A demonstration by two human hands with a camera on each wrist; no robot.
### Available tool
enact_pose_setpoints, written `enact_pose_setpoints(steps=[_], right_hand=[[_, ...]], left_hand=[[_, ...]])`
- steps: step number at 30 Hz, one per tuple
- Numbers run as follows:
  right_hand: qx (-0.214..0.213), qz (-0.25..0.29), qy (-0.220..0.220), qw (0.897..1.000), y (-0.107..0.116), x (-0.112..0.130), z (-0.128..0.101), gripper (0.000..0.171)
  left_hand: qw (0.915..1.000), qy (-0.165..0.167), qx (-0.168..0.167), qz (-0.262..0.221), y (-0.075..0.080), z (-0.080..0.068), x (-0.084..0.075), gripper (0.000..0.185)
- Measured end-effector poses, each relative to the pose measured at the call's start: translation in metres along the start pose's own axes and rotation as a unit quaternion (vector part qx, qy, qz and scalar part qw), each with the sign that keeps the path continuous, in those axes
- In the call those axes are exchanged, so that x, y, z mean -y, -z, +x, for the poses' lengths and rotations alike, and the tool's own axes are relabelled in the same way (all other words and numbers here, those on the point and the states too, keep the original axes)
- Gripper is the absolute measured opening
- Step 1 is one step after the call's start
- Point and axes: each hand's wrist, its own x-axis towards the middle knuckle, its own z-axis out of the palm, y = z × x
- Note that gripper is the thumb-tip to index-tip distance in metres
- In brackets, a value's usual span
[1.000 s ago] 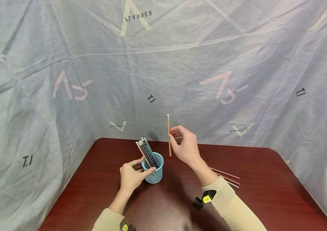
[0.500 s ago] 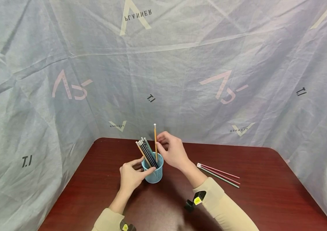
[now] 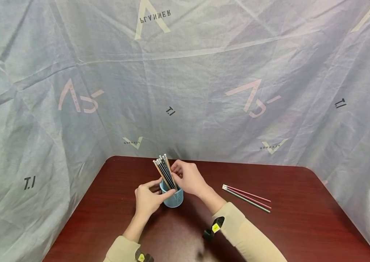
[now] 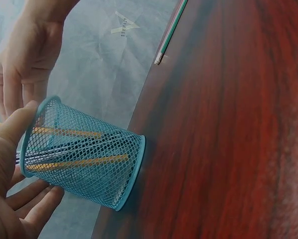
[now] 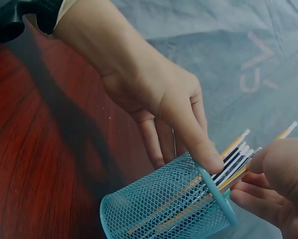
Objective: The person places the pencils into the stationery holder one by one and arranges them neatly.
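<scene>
A light blue mesh pencil cup (image 3: 173, 201) stands on the table, holding several black, green and yellow pencils (image 5: 232, 162) with their white erasers up. My left hand (image 3: 149, 198) grips the cup at its rim, the thumb (image 5: 209, 158) lying over the near edge. At the cup's right side, my right hand (image 3: 189, 179) pinches a yellow pencil (image 5: 287, 131). This pencil's eraser end points up beside the others, and its lower part is inside the cup, as the left wrist view shows through the mesh.
Two red pencils (image 3: 250, 194) and a green pencil (image 3: 248, 200) lie on the dark red table (image 3: 302, 218), right of the cup. Grey printed cloth (image 3: 201, 91) hangs behind and at the sides. Both wrists wear cameras.
My right hand has moved left and down, carrying the yellow pencil from above the table into the cup. The left hand has kept its hold on the cup.
</scene>
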Motion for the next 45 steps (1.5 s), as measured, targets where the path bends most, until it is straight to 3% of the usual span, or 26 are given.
enact_pose_setpoints(steps=[10, 18, 25, 37, 45], right_hand=[[0.031, -0.029, 0.009, 0.999, -0.009, -0.004, 0.003, 0.004], [0.024, -0.029, 0.014, 0.999, -0.016, -0.005, 0.006, 0.004], [0.026, -0.029, -0.011, 0.999, -0.018, -0.002, 0.008, 0.004], [0.027, -0.046, -0.001, 0.999, -0.022, -0.004, 0.010, 0.004], [0.046, -0.025, 0.004, 0.999, -0.019, -0.006, 0.010, 0.007]], left_hand=[[1.0000, 0.002, 0.002, 0.008, 0.000, 0.000, 0.003, 0.062], [0.9999, 0.001, 0.004, 0.009, 0.000, -0.001, 0.003, 0.064], [1.0000, 0.001, 0.001, 0.009, 0.000, -0.001, 0.003, 0.064], [1.0000, -0.002, -0.001, 0.003, -0.002, 0.000, 0.003, 0.063], [0.9999, -0.003, 0.003, -0.010, -0.002, -0.001, 0.004, 0.063]])
